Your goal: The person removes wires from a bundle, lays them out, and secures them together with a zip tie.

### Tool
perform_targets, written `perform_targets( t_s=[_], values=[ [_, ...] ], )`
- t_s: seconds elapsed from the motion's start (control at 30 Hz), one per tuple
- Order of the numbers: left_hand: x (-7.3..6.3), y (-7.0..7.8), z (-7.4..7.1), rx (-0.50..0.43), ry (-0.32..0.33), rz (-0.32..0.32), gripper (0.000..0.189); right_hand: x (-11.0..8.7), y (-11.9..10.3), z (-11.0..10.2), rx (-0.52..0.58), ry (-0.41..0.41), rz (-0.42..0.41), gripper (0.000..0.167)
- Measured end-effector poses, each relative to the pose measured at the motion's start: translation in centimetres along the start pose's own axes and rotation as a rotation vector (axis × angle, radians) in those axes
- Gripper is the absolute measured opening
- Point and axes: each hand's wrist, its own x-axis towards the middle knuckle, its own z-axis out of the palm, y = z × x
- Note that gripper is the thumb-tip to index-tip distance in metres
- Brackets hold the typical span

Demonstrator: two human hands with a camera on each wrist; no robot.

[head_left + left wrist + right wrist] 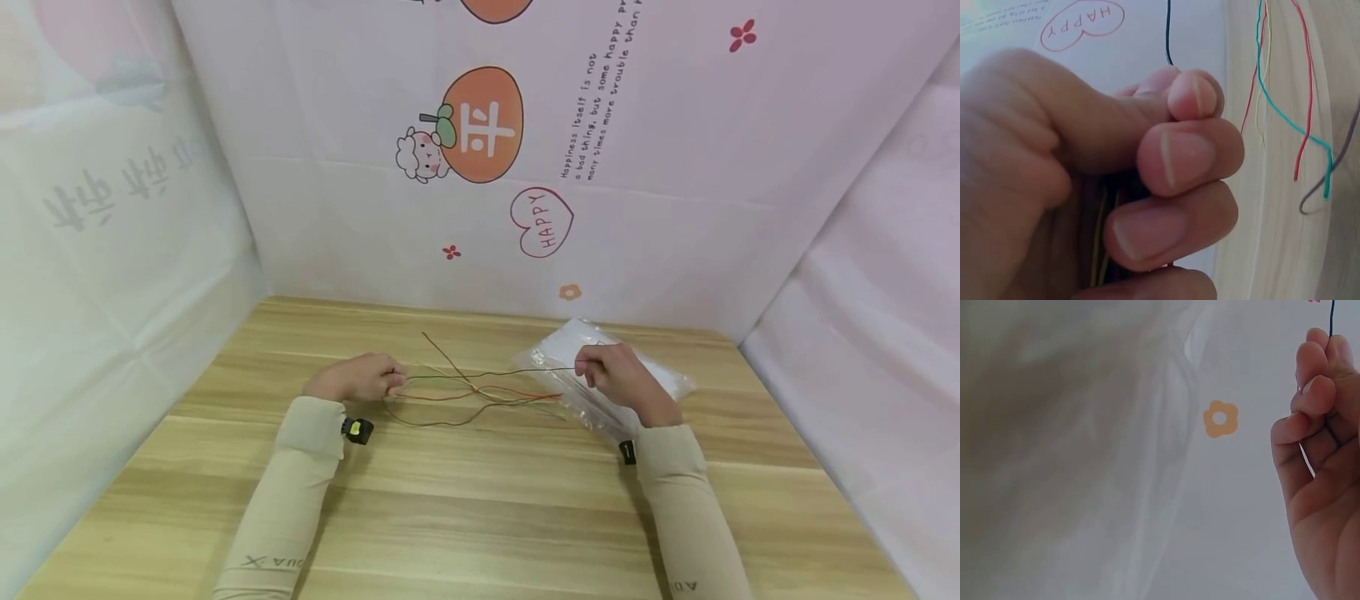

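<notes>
My left hand holds a bundle of thin coloured wires. In the left wrist view its fingers curl round yellow wires and darker ones, partly hidden in the palm. A dark wire stretches nearly straight from that hand to my right hand, which pinches it between thumb and fingertips. The right wrist view has the wire rising from the fingertips. Between the hands other wires spread loosely, among them a red wire, a green wire and a brown wire.
A clear plastic bag with something white in it lies on the wooden table, beneath and beside the right hand. White printed cloth hangs behind the table and on both sides. Small black devices are strapped at the wrists.
</notes>
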Motion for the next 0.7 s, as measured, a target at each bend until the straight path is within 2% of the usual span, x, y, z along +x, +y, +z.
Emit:
perform_targets(
  t_s=[0.23,0.47,0.7],
  values=[
    [-0.3,-1.2,-0.4,-0.027,0.014,0.0,0.04,0.2,-0.2,0.1,0.016,-0.033,0.0,0.025],
    [-1.1,-1.0,-0.5,-0.097,-0.004,-0.116,0.041,0.3,-0.7,0.3,0.03,-0.127,0.008,0.03],
    [-1.4,-1.3,-0.5,-0.101,0.0,-0.169,0.038,0.5,-1.2,0.3,0.031,-0.164,-0.017,0.032]
  ],
)
